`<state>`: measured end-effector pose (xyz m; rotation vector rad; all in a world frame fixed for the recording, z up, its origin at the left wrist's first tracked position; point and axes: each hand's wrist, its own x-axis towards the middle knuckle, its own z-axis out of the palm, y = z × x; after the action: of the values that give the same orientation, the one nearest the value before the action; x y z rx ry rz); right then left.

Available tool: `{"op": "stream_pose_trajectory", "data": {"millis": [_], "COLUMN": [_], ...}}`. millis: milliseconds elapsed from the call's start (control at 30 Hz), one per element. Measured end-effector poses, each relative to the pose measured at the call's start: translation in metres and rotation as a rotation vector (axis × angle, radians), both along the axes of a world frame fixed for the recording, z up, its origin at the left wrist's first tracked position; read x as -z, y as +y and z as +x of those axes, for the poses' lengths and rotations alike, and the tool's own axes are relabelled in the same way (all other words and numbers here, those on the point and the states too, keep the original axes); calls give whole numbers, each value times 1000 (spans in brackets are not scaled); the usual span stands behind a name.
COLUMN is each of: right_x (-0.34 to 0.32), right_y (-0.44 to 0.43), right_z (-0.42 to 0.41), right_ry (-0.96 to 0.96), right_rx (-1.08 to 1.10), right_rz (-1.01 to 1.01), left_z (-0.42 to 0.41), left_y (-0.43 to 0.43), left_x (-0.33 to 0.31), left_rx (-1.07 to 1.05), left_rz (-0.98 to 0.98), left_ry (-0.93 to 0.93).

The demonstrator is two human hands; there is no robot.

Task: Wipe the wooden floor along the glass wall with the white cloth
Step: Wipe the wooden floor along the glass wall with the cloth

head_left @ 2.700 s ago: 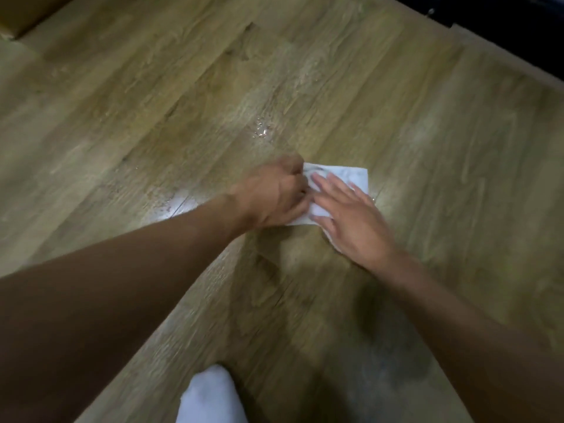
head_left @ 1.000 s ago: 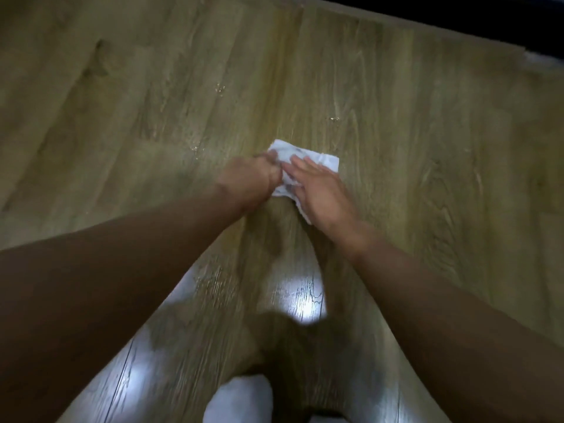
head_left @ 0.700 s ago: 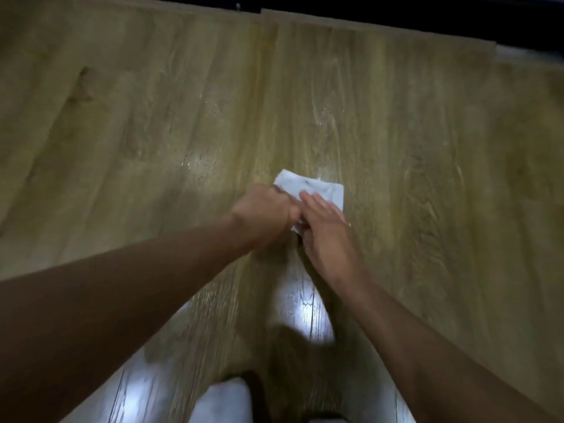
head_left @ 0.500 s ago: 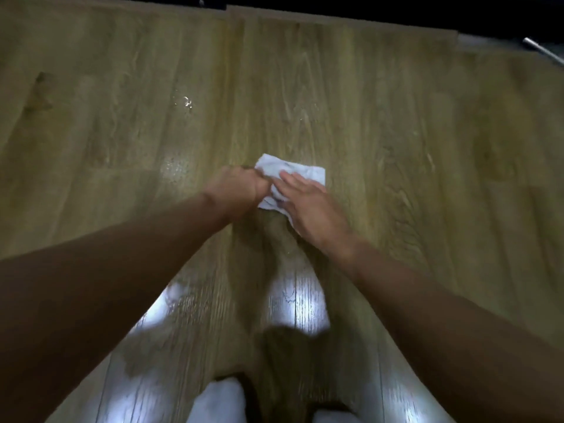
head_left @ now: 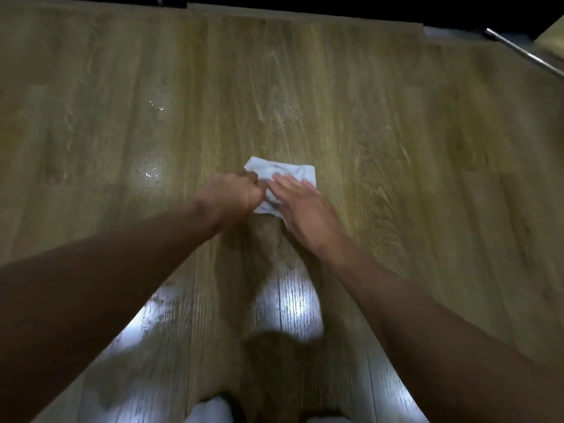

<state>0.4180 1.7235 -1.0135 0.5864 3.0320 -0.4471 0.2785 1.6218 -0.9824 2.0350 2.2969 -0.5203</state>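
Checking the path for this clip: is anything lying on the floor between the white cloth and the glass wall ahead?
Nothing solid shows. Between the white cloth and the glass wall lies only wooden floor with scattered water droplets.

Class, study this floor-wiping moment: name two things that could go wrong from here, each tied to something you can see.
1. The water droplets lie left of the white cloth, so a straight push may miss them.
2. The left hand grips its edge while the right hand presses flat; it may crumple and smear.
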Motion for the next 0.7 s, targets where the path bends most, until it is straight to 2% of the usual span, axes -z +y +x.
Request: {"op": "stream_pose_trajectory", "data": {"millis": [100, 167, 300, 367, 400, 500, 600, 633, 700], "right_x": [-13, -16, -9, -3, -3, -5, -13, -16, -19], "right_y": [18, 14, -4, -6, -1, 25, 44, 43, 32], "right_z": [-24, -23, 21, 51, 58, 38, 2, -1, 15], "right_ry": [-9, 38, 118, 103, 82, 51, 76, 93, 149], "right_rx": [63, 89, 106, 75, 64, 84, 188, 212, 214], "right_rz": [7, -17, -90, -66, -60, -81, -154, -189, -240], "left_z": [-10, -7, 27, 42, 42, 35, 25, 26, 36], "left_y": [36, 41, 8, -5, -3, 23, 72, 83, 77], "left_x": [-8, -13, -14, -8, -6, -22, -24, -25, -31], "left_rx": [-182, -174, 116, 238, 242, 108, -282, -299, -135], "left_rz": [-111, -128, 157, 203, 162, 75, -109, -136, -132], "left_ry": [-159, -193, 73, 86, 65, 40, -245, -289, -240]}}
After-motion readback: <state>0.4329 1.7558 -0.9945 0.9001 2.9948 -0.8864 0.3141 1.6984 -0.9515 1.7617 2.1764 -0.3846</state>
